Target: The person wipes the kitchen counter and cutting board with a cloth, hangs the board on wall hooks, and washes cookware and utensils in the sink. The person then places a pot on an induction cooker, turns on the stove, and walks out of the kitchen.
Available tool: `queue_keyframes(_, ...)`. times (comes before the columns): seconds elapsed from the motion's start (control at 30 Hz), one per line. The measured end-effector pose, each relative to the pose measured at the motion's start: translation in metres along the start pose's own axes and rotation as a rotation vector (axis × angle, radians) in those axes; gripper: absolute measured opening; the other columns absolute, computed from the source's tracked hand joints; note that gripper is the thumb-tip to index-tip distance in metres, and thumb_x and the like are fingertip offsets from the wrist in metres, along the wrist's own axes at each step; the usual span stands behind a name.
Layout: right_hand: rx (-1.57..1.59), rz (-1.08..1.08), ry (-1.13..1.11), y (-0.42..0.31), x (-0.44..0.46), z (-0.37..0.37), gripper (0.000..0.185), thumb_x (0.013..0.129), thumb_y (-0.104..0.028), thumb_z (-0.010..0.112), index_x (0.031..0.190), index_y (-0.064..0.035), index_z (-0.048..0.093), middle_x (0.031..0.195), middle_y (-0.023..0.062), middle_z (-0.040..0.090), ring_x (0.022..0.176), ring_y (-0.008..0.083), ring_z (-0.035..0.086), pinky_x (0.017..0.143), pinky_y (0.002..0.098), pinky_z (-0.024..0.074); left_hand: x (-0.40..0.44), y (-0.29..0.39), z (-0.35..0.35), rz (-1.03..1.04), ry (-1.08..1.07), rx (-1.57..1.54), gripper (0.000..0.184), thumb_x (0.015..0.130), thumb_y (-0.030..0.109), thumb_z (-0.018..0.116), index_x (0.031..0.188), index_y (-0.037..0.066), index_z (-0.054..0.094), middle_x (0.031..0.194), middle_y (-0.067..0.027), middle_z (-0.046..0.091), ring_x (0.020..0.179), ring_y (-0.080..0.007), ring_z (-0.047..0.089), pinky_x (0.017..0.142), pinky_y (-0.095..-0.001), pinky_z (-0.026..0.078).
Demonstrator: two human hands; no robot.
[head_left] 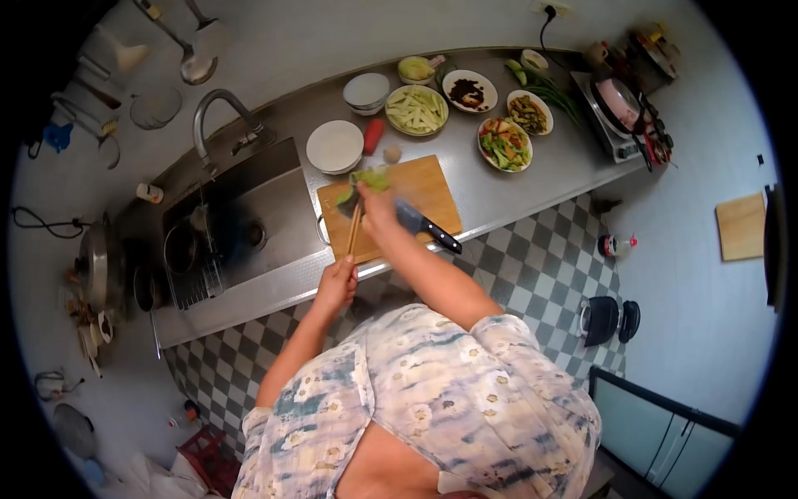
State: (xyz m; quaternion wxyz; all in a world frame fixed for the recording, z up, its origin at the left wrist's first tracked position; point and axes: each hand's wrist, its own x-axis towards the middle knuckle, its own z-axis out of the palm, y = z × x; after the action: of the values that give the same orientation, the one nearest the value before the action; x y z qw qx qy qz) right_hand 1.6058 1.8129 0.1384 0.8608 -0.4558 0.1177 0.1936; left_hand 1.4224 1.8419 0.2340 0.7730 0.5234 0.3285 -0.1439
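Note:
My left hand [336, 283] is closed round the lower end of a pair of wooden chopsticks [356, 233] at the front edge of the wooden cutting board [436, 187]. The chopsticks slant up to my right hand [380, 212], whose fingers are bent together over the board, slightly blurred. What they grip is hidden. Just beyond those fingers lies a light green vegetable [371, 178], with a darker green piece beside it. A knife [440, 234] with a black handle rests on the board to the right of my right hand, its handle pointing toward the front edge.
Behind the board stand a white bowl [335, 145], a red object [374, 135] and a plate of pale green strips [417, 111]. Several filled dishes, including mixed vegetables [504, 144], sit rightward. The sink [274, 212] is left; a stove with a pan [617, 106] is far right.

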Motion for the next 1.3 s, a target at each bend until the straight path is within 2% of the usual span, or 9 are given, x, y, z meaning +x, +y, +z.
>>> queue_keyframes(0.2,0.211,-0.366,0.439,-0.13,0.031,-0.092,0.036,0.084,-0.003,0.063,0.117,-0.0059,0.05,0.112,0.0038,0.056,0.098,0.0189,0.055,0.085,0.0336,0.0457,0.011,-0.05,0.035,0.063,-0.192,0.06,0.035,0.096,0.04,0.046,0.076,0.011,0.045,0.052,0.0046,0.031,0.042,-0.0068,0.029,0.038,-0.0223,0.024)
queue_keyframes(0.3,0.034,-0.571,0.303,-0.189,0.033,-0.171,0.044,0.081,-0.001,0.063,0.121,-0.0057,0.044,0.116,0.0072,0.053,0.103,0.0195,0.053,0.087,0.0339,0.0447,0.037,-0.067,0.075,0.111,-0.033,0.148,0.031,0.089,0.038,0.059,0.079,0.01,0.05,0.057,0.0024,0.043,0.046,-0.0055,0.036,0.042,-0.0215,0.028)
queue_keyframes(0.4,-0.007,-0.403,0.396,-0.211,0.016,-0.227,0.053,0.079,-0.001,0.064,0.124,-0.0054,0.038,0.117,0.0096,0.051,0.104,0.021,0.053,0.088,0.0332,0.0437,0.067,-0.067,0.127,0.016,0.091,0.121,0.03,0.085,0.035,0.066,0.082,0.008,0.053,0.063,0.0003,0.052,0.05,-0.0059,0.043,0.047,-0.022,0.032)
queue_keyframes(0.7,-1.148,-0.606,0.784,-0.315,0.076,-0.387,0.055,0.082,-0.02,0.065,0.123,-0.0033,0.033,0.113,0.0223,0.055,0.103,0.0366,0.056,0.088,0.0401,0.0429,0.153,-0.1,0.2,0.206,0.67,0.144,0.042,0.074,0.031,0.075,0.092,0.002,0.051,0.082,-0.0111,0.062,0.072,-0.0211,0.059,0.068,-0.0354,0.048)
queue_keyframes(0.8,-1.561,-0.563,0.444,-0.331,0.138,-0.461,0.047,0.079,-0.015,0.063,0.122,-0.0046,0.047,0.114,0.0214,0.055,0.102,0.0384,0.055,0.086,0.0414,0.0437,0.17,-0.108,0.21,0.251,0.772,0.117,0.044,0.072,0.026,0.077,0.095,0.002,0.047,0.083,-0.0129,0.061,0.073,-0.023,0.059,0.07,-0.0362,0.048)
queue_keyframes(0.9,-1.713,-0.377,0.54,-0.271,0.117,-0.405,0.047,0.078,-0.012,0.06,0.123,-0.0043,0.049,0.119,0.0213,0.049,0.106,0.0377,0.051,0.087,0.0408,0.0441,0.176,-0.099,0.217,0.182,0.791,-0.001,0.046,0.069,0.019,0.078,0.097,0.001,0.046,0.086,-0.0143,0.061,0.077,-0.0238,0.059,0.073,-0.0352,0.047)
queue_keyframes(1.0,-1.741,-0.427,0.248,-0.203,0.067,-0.317,0.051,0.08,-0.012,0.057,0.13,-0.0068,0.046,0.117,0.0201,0.044,0.109,0.0358,0.048,0.09,0.0402,0.0437,0.193,-0.131,0.202,0.159,0.756,0.013,0.045,0.069,0.019,0.076,0.097,0.0,0.046,0.085,-0.0135,0.06,0.076,-0.0231,0.059,0.072,-0.0349,0.047)
queue_keyframes(1.13,-1.713,-0.574,0.003,-0.141,0.033,-0.255,0.051,0.08,-0.011,0.057,0.13,-0.009,0.047,0.117,0.0193,0.044,0.107,0.0357,0.05,0.091,0.0409,0.043,0.146,-0.111,0.189,0.304,0.741,0.223,0.027,0.075,0.012,0.071,0.089,0.002,0.051,0.07,-0.0053,0.057,0.059,-0.0119,0.052,0.052,-0.028,0.043)
queue_keyframes(1.3,-1.412,-0.462,-0.193,-0.14,0.032,-0.253,0.04,0.08,-0.009,0.057,0.12,-0.0036,0.055,0.108,0.0159,0.053,0.098,0.0297,0.055,0.085,0.0368,0.0456,0.063,-0.052,0.156,0.258,0.536,-0.005,0.025,0.077,0.01,0.069,0.096,0.002,0.055,0.072,-0.0016,0.059,0.069,-0.0085,0.055,0.062,-0.024,0.044)
